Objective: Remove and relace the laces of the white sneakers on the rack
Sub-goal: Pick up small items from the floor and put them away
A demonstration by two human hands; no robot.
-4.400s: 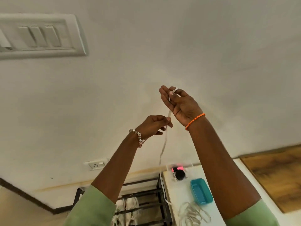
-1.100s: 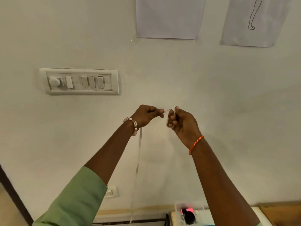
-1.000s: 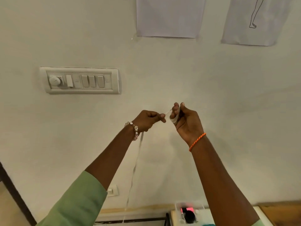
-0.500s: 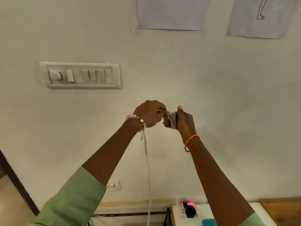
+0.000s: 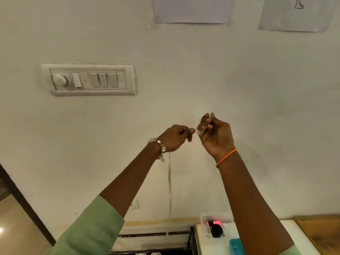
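Note:
Both of my hands are raised in front of the white wall. My right hand (image 5: 215, 133) holds a white shoelace (image 5: 169, 183) wound in a small coil round its fingertips. My left hand (image 5: 175, 138) pinches the same lace just to the left of the coil. The loose length hangs straight down from under my left hand toward the black rack (image 5: 158, 236) at the bottom edge. The sneakers are hidden except for small white tips at the very bottom.
A switch panel (image 5: 88, 79) is on the wall at upper left, and two paper sheets (image 5: 193, 10) hang above. At lower right a white table (image 5: 298, 236) carries a small device with a red light (image 5: 214, 228) and a teal tray (image 5: 236, 246).
My hands, which were touching half a second ago, have drawn slightly apart. My right hand rose a little with the coil. The hanging lace still trails below my left hand.

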